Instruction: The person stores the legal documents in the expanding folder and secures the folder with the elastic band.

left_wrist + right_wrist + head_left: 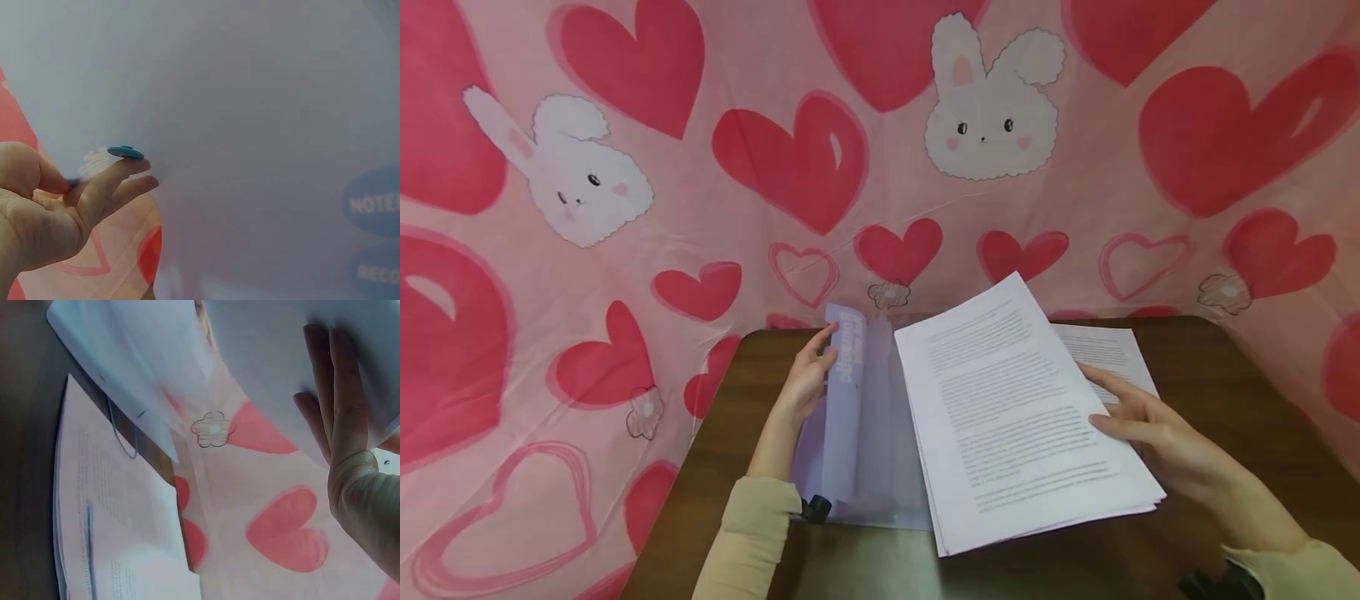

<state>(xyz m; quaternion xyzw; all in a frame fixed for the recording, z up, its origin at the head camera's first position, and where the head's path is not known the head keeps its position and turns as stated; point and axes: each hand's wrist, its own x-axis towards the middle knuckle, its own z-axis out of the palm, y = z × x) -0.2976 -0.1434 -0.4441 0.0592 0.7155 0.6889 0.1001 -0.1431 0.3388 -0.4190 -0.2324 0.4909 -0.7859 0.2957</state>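
My left hand (808,379) holds the raised cover of a translucent purple plastic document folder (842,417), which stands open on the table. In the left wrist view a teal round button (126,152) on the folder sits at the fingertips of that hand (69,206). With the thumb on top and the fingers underneath, my right hand (1157,429) grips a stack of printed sheets (1007,425). The stack is tilted above the folder's right part. From the right wrist view, the right hand's fingers (342,394) lie spread against the stack's underside.
More printed sheets (1108,354) lie on the brown wooden table (1232,392), behind the right hand. A thin cord loop (122,434) hangs from the folder's edge. Behind the table hangs a pink cloth (880,183) with hearts and rabbits.
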